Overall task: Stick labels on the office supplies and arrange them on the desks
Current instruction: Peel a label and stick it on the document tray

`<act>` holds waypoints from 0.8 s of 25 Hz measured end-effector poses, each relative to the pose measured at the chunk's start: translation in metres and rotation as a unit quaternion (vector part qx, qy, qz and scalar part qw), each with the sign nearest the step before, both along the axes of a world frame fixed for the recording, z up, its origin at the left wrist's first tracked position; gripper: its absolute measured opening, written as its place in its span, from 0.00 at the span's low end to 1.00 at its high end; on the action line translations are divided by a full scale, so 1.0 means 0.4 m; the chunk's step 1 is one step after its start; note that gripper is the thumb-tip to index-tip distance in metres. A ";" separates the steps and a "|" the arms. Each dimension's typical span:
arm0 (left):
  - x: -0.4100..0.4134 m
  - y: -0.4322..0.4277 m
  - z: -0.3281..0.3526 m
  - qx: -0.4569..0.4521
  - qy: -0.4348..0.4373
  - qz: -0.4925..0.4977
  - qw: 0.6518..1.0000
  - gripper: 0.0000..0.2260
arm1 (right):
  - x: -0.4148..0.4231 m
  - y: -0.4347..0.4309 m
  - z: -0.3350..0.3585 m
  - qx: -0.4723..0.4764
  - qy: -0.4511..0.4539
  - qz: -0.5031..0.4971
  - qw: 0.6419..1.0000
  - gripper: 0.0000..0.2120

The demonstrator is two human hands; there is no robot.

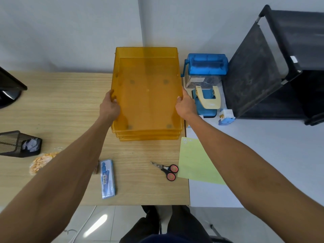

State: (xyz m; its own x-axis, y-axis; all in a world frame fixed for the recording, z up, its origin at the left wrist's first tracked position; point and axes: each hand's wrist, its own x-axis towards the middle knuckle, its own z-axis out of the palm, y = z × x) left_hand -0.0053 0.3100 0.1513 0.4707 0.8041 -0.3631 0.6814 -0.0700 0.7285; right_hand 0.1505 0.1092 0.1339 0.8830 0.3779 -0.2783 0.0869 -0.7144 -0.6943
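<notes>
Orange trays (pixel 149 136): translucent stack at the far middle of the wooden desk (pixel 61 106), back end toward the wall, right side along the seam with the white desk (pixel 263 155). Top tray (pixel 148 95) over the stack, front edge set just behind those below; resting or lifted, not to be told.

Black rack (pixel 254 76): far right of the white desk, tilted in this wide view.

Left hand (pixel 109 107): on the left wall of the top tray, fingers curled over the rim, gripping.

Right hand (pixel 185 106): on the right wall of the same tray, thumb hooked over the rim, other fingers hidden behind the wall, gripping.

Yellow-green sheet (pixel 194 162): flat, mostly on the white desk, left edge lapping onto the wooden one.

Blue hand-crank shredder (pixel 206 65): clear bin below, just right of the trays, at the back.

Hole punch (pixel 207 100): blue with cream lever, in front of the shredder, just beside the right hand.

Black mesh holder (pixel 17 143): left edge of the wooden desk.

Bag of small orange pieces (pixel 41 162): just in front of the holder, partly hidden by the left forearm.

Blue compass case (pixel 107 178): near edge, beside the left forearm.

Scissors (pixel 168 170): red-and-black handles, blades together, just beside the sheet.

Blue-and-white sharpener (pixel 226 116): right of the hole punch, at the foot of the rack.
</notes>
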 end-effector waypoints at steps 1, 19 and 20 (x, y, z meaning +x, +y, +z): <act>0.000 -0.002 0.002 0.007 0.007 -0.001 1.000 0.21 | 0.000 0.001 0.001 0.002 0.005 0.001 1.000 0.25; -0.009 0.006 0.000 0.080 0.108 -0.069 0.989 0.22 | -0.008 0.003 0.002 -0.029 0.003 0.000 1.000 0.25; -0.012 -0.001 -0.004 0.097 0.114 -0.072 0.986 0.24 | -0.016 0.000 0.006 -0.037 0.004 0.003 0.999 0.25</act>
